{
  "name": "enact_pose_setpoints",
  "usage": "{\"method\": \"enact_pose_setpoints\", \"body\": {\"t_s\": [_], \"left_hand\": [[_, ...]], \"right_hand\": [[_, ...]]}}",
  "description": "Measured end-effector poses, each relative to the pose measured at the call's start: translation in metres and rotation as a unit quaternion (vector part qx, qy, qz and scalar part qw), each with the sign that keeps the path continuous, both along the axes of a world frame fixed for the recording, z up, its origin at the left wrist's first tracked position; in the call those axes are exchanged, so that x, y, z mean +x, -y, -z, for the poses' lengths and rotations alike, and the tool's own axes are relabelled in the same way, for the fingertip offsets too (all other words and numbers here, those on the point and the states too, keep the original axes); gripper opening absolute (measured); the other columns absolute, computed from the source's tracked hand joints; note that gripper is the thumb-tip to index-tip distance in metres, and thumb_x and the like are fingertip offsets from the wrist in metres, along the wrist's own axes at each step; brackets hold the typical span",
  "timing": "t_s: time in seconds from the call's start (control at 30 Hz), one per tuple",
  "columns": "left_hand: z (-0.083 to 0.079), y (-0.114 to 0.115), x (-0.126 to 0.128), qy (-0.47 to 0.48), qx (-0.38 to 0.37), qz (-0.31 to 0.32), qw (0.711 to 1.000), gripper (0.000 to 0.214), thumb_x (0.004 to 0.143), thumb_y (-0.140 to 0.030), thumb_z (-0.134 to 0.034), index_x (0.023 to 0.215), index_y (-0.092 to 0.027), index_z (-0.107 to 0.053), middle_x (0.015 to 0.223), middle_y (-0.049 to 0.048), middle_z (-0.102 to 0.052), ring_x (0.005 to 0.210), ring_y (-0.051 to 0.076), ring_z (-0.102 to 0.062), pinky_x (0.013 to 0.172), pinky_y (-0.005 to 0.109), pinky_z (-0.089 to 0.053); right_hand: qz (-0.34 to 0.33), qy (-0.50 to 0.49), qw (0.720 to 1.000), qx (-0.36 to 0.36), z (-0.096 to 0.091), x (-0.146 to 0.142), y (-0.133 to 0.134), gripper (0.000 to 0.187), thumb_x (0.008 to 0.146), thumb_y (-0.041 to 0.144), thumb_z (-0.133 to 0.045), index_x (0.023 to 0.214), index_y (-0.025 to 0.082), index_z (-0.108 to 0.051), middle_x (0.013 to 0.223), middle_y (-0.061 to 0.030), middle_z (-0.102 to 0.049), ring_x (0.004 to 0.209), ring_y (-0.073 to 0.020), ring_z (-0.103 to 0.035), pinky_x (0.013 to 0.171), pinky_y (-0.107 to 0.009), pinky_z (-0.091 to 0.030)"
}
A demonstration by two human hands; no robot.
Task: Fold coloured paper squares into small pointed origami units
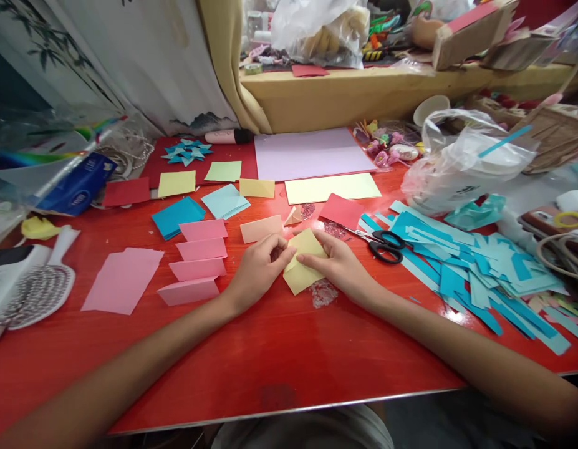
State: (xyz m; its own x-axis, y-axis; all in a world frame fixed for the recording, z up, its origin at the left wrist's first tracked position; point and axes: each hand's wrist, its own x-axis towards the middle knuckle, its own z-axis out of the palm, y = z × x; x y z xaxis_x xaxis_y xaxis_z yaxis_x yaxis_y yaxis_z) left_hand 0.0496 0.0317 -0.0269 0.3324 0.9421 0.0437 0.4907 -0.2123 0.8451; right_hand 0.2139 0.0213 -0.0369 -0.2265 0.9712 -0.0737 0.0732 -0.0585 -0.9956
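Observation:
Between my hands is a square of pale yellow paper (303,269), turned corner-on over the red table. My left hand (257,265) pinches its left corner between thumb and fingers. On the other side my right hand (340,265) grips the right part, its thumb lying across the front and its fingers behind. A crease seems to run across the sheet. Just beyond lie a small folded peach piece (293,216) and a folded peach card (261,229). To the left stand several folded pink papers (198,269) in a column.
Black-handled scissors (386,245) lie right of my hands, beside a heap of blue paper strips (480,268). Pink sheets (123,280), blue sheets (178,217) and a hairbrush (48,293) are at left. A lilac sheet (312,153) and a plastic bag (461,156) sit farther back.

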Motion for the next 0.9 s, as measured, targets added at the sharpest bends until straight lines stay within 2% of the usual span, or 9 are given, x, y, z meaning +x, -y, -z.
{"method": "enact_pose_setpoints", "body": {"t_s": [0.13,0.37,0.47,0.6,0.73,0.8,0.9], "left_hand": [[-0.001,0.0,0.001,0.0,0.001,0.009,1.0,0.023,0.087,-0.036,-0.045,0.073,-0.018,-0.047,0.067,-0.0031,-0.046,0.06,0.01,-0.041,0.057,0.022,-0.032],[-0.001,-0.001,0.002,-0.019,0.02,0.037,0.999,0.016,0.084,-0.027,-0.046,0.072,-0.018,-0.049,0.067,-0.0027,-0.048,0.063,0.01,-0.045,0.059,0.022,-0.034],[-0.003,0.001,0.002,-0.019,0.015,0.034,0.999,0.017,0.084,-0.027,-0.046,0.07,-0.017,-0.05,0.066,-0.0026,-0.048,0.062,0.01,-0.044,0.059,0.022,-0.034],[-0.006,0.004,0.0,0.008,0.022,0.014,1.0,0.019,0.082,-0.023,-0.046,0.064,-0.017,-0.044,0.063,-0.0032,-0.044,0.059,0.009,-0.04,0.055,0.022,-0.032],[-0.005,0.003,-0.001,0.056,0.018,-0.052,0.997,0.017,0.085,-0.029,-0.045,0.072,-0.018,-0.046,0.069,-0.0028,-0.046,0.063,0.009,-0.041,0.059,0.022,-0.034],[-0.004,0.002,-0.001,0.075,-0.01,-0.044,0.996,0.018,0.085,-0.034,-0.047,0.077,-0.018,-0.05,0.075,-0.0019,-0.051,0.067,0.01,-0.045,0.062,0.022,-0.037],[-0.003,0.0,-0.001,0.091,-0.051,-0.017,0.994,0.021,0.083,-0.036,-0.049,0.075,-0.018,-0.052,0.072,-0.0015,-0.051,0.064,0.01,-0.046,0.059,0.022,-0.037]], "right_hand": [[0.018,-0.07,0.997,-0.026,0.003,-0.001,0.0,0.03,0.077,0.025,-0.059,0.105,0.019,-0.053,0.091,-0.0043,-0.064,0.075,-0.0161,-0.062,0.063,-0.027,-0.05],[0.062,-0.043,0.997,0.012,0.001,0.001,-0.001,0.024,0.077,0.026,-0.056,0.099,0.019,-0.054,0.092,-0.0051,-0.065,0.071,-0.0159,-0.061,0.06,-0.027,-0.05],[0.065,-0.061,0.996,0.005,-0.001,0.003,-0.002,0.028,0.077,0.027,-0.057,0.103,0.019,-0.054,0.092,-0.0052,-0.066,0.07,-0.0156,-0.061,0.06,-0.027,-0.05],[0.101,-0.072,0.992,0.013,-0.001,0.008,-0.009,0.026,0.076,0.028,-0.056,0.1,0.017,-0.056,0.092,-0.0057,-0.066,0.071,-0.0165,-0.062,0.062,-0.028,-0.049],[0.054,-0.047,0.997,-0.008,-0.003,0.007,-0.009,0.025,0.075,0.027,-0.058,0.098,0.017,-0.057,0.092,-0.0055,-0.066,0.074,-0.0171,-0.062,0.063,-0.028,-0.049],[0.018,-0.034,0.999,-0.017,-0.004,0.004,-0.006,0.024,0.075,0.026,-0.06,0.097,0.017,-0.058,0.091,-0.0048,-0.065,0.075,-0.0167,-0.062,0.063,-0.027,-0.049],[-0.011,-0.021,1.0,-0.006,-0.004,0.001,-0.001,0.025,0.078,0.028,-0.059,0.101,0.019,-0.056,0.093,-0.0044,-0.064,0.078,-0.0161,-0.061,0.064,-0.026,-0.048]]}}
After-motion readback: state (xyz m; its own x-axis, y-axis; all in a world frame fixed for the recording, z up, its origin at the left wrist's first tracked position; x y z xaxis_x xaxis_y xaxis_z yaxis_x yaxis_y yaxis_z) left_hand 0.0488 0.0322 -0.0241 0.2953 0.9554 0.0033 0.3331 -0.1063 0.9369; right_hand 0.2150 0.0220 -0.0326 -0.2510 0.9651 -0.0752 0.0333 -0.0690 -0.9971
